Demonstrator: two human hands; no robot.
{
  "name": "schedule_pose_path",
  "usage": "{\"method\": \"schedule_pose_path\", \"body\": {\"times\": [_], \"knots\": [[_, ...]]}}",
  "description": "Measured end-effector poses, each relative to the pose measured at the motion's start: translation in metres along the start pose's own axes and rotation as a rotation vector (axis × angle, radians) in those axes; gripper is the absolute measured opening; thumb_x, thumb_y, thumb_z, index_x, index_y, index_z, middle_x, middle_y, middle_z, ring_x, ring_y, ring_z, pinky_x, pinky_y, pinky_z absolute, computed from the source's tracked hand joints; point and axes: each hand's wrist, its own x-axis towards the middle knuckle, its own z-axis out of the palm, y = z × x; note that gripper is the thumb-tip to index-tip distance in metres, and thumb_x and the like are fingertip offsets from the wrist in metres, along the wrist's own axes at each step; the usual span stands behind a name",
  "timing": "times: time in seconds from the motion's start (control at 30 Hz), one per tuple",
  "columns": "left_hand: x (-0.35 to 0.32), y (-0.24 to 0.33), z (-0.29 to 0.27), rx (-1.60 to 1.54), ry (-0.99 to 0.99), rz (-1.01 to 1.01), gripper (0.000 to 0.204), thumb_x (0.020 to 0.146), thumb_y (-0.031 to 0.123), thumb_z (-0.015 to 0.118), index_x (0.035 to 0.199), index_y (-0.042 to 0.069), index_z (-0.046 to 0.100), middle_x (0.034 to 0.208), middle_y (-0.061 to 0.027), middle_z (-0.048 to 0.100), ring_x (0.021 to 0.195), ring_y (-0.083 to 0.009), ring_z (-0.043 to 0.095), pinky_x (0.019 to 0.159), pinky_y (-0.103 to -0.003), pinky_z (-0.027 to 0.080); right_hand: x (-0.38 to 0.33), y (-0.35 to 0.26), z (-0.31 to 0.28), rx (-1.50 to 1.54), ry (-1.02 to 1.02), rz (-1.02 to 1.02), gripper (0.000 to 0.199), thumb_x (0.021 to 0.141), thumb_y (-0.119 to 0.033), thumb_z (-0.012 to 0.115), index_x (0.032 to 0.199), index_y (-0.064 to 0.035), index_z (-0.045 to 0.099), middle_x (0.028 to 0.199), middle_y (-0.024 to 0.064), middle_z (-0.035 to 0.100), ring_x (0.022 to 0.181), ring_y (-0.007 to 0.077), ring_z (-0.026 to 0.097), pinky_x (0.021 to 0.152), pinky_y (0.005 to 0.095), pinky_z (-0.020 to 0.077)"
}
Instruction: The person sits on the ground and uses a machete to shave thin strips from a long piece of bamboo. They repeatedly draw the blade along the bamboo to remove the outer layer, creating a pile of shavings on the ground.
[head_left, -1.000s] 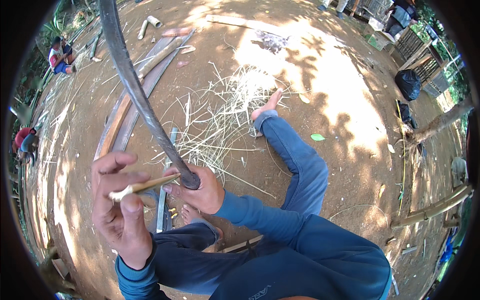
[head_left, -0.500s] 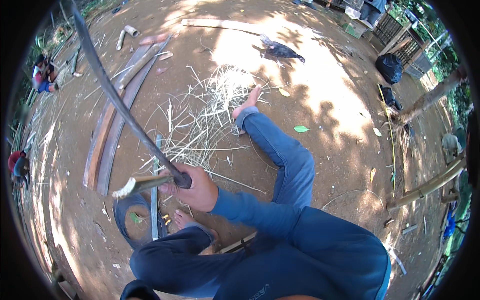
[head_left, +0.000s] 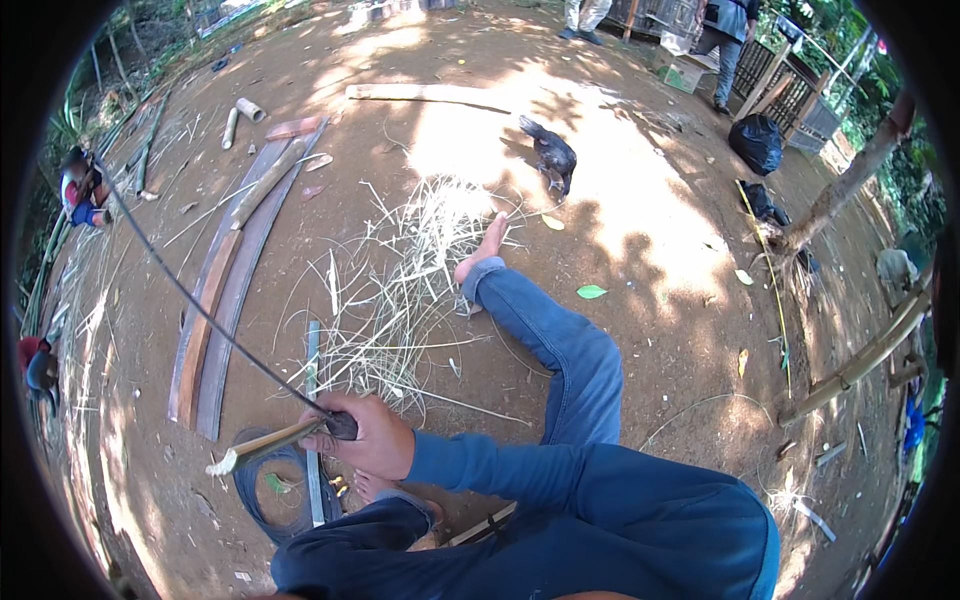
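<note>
My right hand is closed around the dark handle end of a long, thin machete. The blade points up and to the left, seen nearly edge-on. A short split stick, pale at its cut end and probably bamboo, sticks out leftward from the same hand beside the handle. How the fingers hold it is hidden. Below it on the ground lie a coil of dark strip and a narrow flat bar. My left hand does not show.
A pile of pale shavings lies by my outstretched bare foot. Long boards with a log lie to the left. A dark chicken stands ahead. Posts and a black bag are at right; people are farther off.
The machete has tilted lower to the left and its blade has turned edge-on. My right hand has moved slightly left and down with the stick. The chicken has turned around.
</note>
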Motion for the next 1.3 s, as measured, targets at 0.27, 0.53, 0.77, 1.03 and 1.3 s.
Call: {"method": "schedule_pose_path", "body": {"times": [0.27, 0.53, 0.77, 1.03, 1.3], "knots": [[0.007, 0.013, -0.023, -0.519, 0.107, 0.214, 0.071, 0.090, 0.053, 0.048, 0.135, 0.000, 0.034, 0.128, -0.0115, 0.045, 0.121, -0.0250, 0.039, 0.106, -0.044, 0.026, -0.006, -0.006, -0.003, -0.018, -0.041, 0.115, 0.032, 0.083, -0.026, 0.070, 0.099, -0.0004, 0.061, 0.081, 0.0094, 0.066, 0.078, 0.0104, 0.061, 0.072, 0.0271, 0.0479], [0.006, 0.003, -0.003, -0.311, 0.012, -0.008, 0.070, 0.089, 0.051, 0.050, 0.134, -0.001, 0.035, 0.128, -0.0133, 0.046, 0.120, -0.0262, 0.041, 0.105, -0.044, 0.028, -0.004, -0.004, -0.003, -0.028, 0.043, 0.010, 0.046, 0.080, -0.040, 0.070, 0.100, 0.0002, 0.060, 0.068, 0.0124, 0.060, 0.059, 0.0208, 0.057, 0.058, 0.0342, 0.0447], [0.000, -0.010, 0.002, -0.280, -0.058, -0.130, 0.068, 0.089, 0.049, 0.051, 0.132, -0.002, 0.037, 0.127, -0.0162, 0.046, 0.119, -0.0285, 0.043, 0.104, -0.045, 0.031, -0.009, -0.010, -0.009, -0.122, -0.065, 0.162, 0.033, 0.083, -0.027, 0.070, 0.099, -0.0002, 0.060, 0.075, 0.0104, 0.063, 0.070, 0.0126, 0.060, 0.067, 0.0290, 0.0467], [0.007, -0.009, 0.002, -0.279, -0.143, -0.200, 0.067, 0.089, 0.047, 0.053, 0.130, -0.004, 0.039, 0.127, -0.0195, 0.046, 0.118, -0.0312, 0.045, 0.103, -0.046, 0.035, -0.010, -0.001, -0.010, -0.087, 0.014, 0.021, 0.047, 0.081, -0.041, 0.068, 0.103, -0.0010, 0.058, 0.072, 0.0145, 0.059, 0.066, 0.0216, 0.059, 0.062, 0.0346, 0.0451], [-0.007, -0.020, -0.021, -0.244, -0.228, -0.381, 0.065, 0.089, 0.045, 0.054, 0.128, -0.005, 0.041, 0.127, -0.0228, 0.046, 0.117, -0.0340, 0.048, 0.102, -0.047, 0.038, -0.010, -0.003, 0.006, -0.104, 0.026, 0.017, 0.036, 0.080, -0.032, 0.070, 0.099, -0.0033, 0.059, 0.065, 0.0124, 0.058, 0.060, 0.0233, 0.060, 0.059, 0.0344, 0.0452]]}}
